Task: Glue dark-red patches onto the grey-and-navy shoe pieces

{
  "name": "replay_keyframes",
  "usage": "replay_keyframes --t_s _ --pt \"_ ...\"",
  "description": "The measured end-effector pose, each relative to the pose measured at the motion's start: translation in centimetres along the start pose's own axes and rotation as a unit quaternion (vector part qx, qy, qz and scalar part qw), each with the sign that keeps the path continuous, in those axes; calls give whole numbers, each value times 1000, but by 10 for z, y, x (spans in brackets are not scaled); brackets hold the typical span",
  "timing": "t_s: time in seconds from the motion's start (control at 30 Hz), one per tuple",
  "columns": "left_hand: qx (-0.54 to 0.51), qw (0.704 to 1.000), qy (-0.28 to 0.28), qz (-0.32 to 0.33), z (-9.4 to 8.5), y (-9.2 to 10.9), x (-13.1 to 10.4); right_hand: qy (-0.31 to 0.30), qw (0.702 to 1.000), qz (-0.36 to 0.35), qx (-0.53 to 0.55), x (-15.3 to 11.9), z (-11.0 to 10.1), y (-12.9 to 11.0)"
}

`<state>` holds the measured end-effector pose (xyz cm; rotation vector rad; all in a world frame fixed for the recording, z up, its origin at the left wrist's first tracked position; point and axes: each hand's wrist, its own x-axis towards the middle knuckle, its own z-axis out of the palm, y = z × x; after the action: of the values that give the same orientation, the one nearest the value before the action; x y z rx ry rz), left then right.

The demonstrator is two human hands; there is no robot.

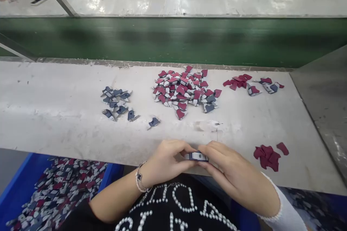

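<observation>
seen from above at the near edge of a pale worktable (pixel 54 115): left hand (pixel 165 160) and right hand (pixel 230 173) meeting, fingertips of both pinched on one small grey-blue part (pixel 197 156). mid-table, a heap of red-and-grey parts (pixel 184 92); left of it a smaller grey pile (pixel 116 103); near the right hand, loose red pieces (pixel 268 156). below left, a blue bin (pixel 16 191) full of parts. beyond, a green conveyor belt (pixel 173 39).

Scuffed matt grey worktable (pixel 67 108), glossy green conveyor belt (pixel 173 39), and smooth blue plastic bin (pixel 18 187).
</observation>
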<state>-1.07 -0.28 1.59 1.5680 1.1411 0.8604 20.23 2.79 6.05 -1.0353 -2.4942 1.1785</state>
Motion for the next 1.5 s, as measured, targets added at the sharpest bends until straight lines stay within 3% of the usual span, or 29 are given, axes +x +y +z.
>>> replay_keyframes --t_s 0.3,0.57,0.8,0.97,1.5 --pt "4 997 -76 17 -6 4 1 2 999 -27 -39 0 -1 -1" --pt "-22 986 -162 36 -10 11 4 -49 996 -71 26 3 -3 3" --pt "19 986 -162 -14 -9 12 3 -55 995 -67 48 5 1 14" --pt "-55 983 -165 -57 -12 11 4 -55 998 -29 26 -3 -3 8" --pt "-46 973 -210 -90 -20 17 7 -46 998 -18 32 -12 -7 2"
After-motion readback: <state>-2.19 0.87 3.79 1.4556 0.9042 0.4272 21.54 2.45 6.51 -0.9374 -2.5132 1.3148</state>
